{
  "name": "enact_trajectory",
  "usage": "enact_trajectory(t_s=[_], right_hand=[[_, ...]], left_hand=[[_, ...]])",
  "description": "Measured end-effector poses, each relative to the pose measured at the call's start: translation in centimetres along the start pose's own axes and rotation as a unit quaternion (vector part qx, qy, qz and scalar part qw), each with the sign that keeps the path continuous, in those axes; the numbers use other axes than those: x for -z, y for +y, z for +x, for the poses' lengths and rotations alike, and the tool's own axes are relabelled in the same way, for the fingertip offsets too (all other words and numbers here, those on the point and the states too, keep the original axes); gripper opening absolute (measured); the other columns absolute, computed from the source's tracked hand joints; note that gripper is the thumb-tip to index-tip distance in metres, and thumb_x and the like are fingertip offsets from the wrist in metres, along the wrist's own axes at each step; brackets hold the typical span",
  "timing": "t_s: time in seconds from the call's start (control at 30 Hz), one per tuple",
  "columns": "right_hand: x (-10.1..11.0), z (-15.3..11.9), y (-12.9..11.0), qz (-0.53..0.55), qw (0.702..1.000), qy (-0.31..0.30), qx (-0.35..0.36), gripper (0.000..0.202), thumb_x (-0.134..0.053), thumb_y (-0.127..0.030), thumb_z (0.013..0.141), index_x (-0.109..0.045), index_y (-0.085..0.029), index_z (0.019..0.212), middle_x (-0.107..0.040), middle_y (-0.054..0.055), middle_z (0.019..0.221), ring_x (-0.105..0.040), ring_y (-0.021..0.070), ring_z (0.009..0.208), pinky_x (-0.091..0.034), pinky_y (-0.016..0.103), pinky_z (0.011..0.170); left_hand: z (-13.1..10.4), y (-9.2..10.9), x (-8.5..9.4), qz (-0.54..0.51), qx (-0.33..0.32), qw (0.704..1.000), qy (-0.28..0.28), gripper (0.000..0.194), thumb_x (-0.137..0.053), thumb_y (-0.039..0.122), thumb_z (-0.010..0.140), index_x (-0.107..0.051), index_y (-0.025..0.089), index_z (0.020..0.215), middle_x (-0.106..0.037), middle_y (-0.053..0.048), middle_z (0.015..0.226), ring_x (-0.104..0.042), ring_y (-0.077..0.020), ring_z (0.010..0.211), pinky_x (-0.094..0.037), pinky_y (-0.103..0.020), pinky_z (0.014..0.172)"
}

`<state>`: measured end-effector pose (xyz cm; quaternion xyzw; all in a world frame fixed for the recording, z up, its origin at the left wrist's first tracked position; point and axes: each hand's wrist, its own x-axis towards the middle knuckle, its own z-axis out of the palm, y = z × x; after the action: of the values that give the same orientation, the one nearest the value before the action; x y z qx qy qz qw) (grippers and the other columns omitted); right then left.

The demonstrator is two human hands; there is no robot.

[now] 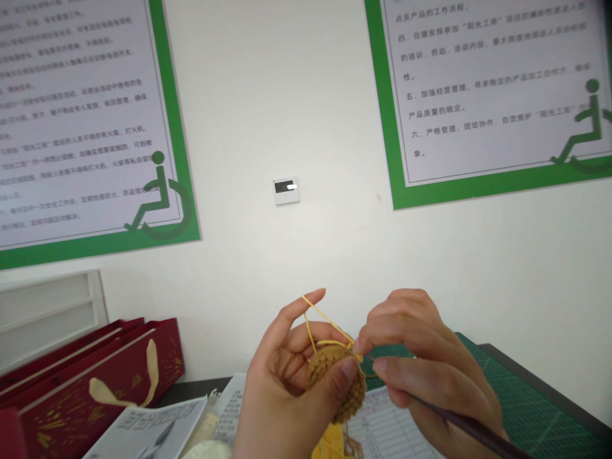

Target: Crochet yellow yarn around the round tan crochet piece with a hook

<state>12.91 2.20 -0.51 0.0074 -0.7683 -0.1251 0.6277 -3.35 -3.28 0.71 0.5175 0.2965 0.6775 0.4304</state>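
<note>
Round brown crochet work (329, 373) is pinched between the thumb and fingers of my left hand (291, 376). A strand of yellow yarn (327, 317) loops over the raised left index finger and runs down to the edge of the piece. My right hand (421, 357) grips a crochet hook (459, 421) with a dark handle. The hook's thin tip meets the work's upper right edge, where the right fingertips partly hide it. More yellow yarn (329, 443) hangs below the piece.
Dark red gift bags (95, 395) with cream ribbon handles stand at the left. Printed papers (153, 427) lie beside them. A ruled sheet (387, 427) and a green cutting mat (516, 395) are under and behind my hands. A white wall with green-framed posters rises behind the table.
</note>
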Motion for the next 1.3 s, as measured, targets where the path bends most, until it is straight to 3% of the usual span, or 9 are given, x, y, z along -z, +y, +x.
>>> enact_trajectory(t_s=[0.13,0.33,0.5,0.67,0.8,1.0,1.17,1.3], right_hand=[[-0.4,-0.6,-0.3,-0.023,1.0,0.012,-0.009,0.016,-0.059,-0.011,0.095,-0.058,-0.026,0.089,-0.076,0.0,0.093,-0.069,0.0189,0.081,-0.05,0.045,0.081],[-1.5,-0.1,0.2,0.037,0.995,0.097,0.002,0.011,-0.052,-0.023,0.103,-0.062,-0.025,0.099,-0.076,0.003,0.091,-0.069,0.0185,0.076,-0.053,0.043,0.073],[-1.6,-0.1,0.1,0.035,0.994,0.099,-0.02,0.017,-0.049,-0.022,0.103,-0.063,-0.03,0.11,-0.076,0.002,0.086,-0.069,0.0191,0.072,-0.052,0.044,0.072],[-1.3,-0.3,-0.1,0.018,0.998,0.066,-0.011,0.016,-0.05,-0.023,0.103,-0.064,-0.029,0.106,-0.076,0.003,0.091,-0.072,0.0209,0.078,-0.053,0.045,0.074],[-1.6,0.2,-0.3,0.055,0.994,0.082,-0.048,0.019,-0.05,-0.022,0.101,-0.064,-0.031,0.109,-0.075,0.003,0.085,-0.071,0.022,0.074,-0.054,0.044,0.07],[-1.8,-0.3,-0.1,0.013,0.997,0.055,-0.047,0.036,-0.053,-0.005,0.091,-0.058,-0.031,0.115,-0.074,0.005,0.093,-0.071,0.0213,0.079,-0.057,0.038,0.065],[-2.3,-0.6,-0.4,-0.028,0.997,0.056,-0.04,0.015,-0.055,-0.015,0.097,-0.061,-0.027,0.103,-0.073,0.005,0.088,-0.071,0.0202,0.077,-0.057,0.034,0.062],[-2.7,-0.4,-0.7,-0.028,0.995,0.087,-0.035,0.015,-0.054,-0.016,0.098,-0.063,-0.026,0.104,-0.072,0.006,0.086,-0.072,0.022,0.082,-0.06,0.037,0.067]], left_hand=[[0.0,-0.1,0.4,-0.034,0.022,0.999,-0.028,0.073,-0.09,0.014,0.071,-0.06,0.025,0.136,-0.073,-0.003,0.086,-0.069,-0.0166,0.075,-0.052,-0.025,0.067],[-0.2,0.2,0.5,-0.092,0.037,0.993,-0.065,0.075,-0.094,0.02,0.069,-0.062,0.029,0.137,-0.072,-0.003,0.092,-0.068,-0.0173,0.079,-0.053,-0.028,0.073],[-0.3,0.7,0.4,-0.091,0.054,0.994,-0.017,0.039,-0.077,0.033,0.089,-0.071,0.022,0.126,-0.076,-0.008,0.089,-0.068,-0.0204,0.085,-0.053,-0.031,0.077],[0.0,0.6,0.2,-0.027,-0.006,0.999,0.022,0.046,-0.088,0.015,0.074,-0.074,0.021,0.118,-0.074,-0.002,0.076,-0.065,-0.0147,0.069,-0.052,-0.026,0.068],[0.1,0.4,0.0,0.012,-0.054,0.997,0.054,0.043,-0.088,0.011,0.071,-0.076,0.02,0.111,-0.071,0.0,0.068,-0.064,-0.0145,0.065,-0.051,-0.024,0.063],[-0.1,0.3,-0.4,0.02,-0.097,0.992,0.082,0.041,-0.087,0.015,0.073,-0.076,0.023,0.111,-0.07,0.001,0.071,-0.061,-0.013,0.068,-0.047,-0.02,0.059],[-0.4,0.0,-1.0,0.001,-0.108,0.99,0.088,0.041,-0.082,0.014,0.078,-0.075,0.028,0.116,-0.066,0.002,0.075,-0.06,-0.0134,0.067,-0.051,-0.021,0.059],[-0.7,-0.1,-1.0,0.007,-0.104,0.993,0.055,0.038,-0.078,0.016,0.083,-0.073,0.029,0.119,-0.064,0.0,0.08,-0.06,-0.0155,0.072,-0.053,-0.024,0.064]])
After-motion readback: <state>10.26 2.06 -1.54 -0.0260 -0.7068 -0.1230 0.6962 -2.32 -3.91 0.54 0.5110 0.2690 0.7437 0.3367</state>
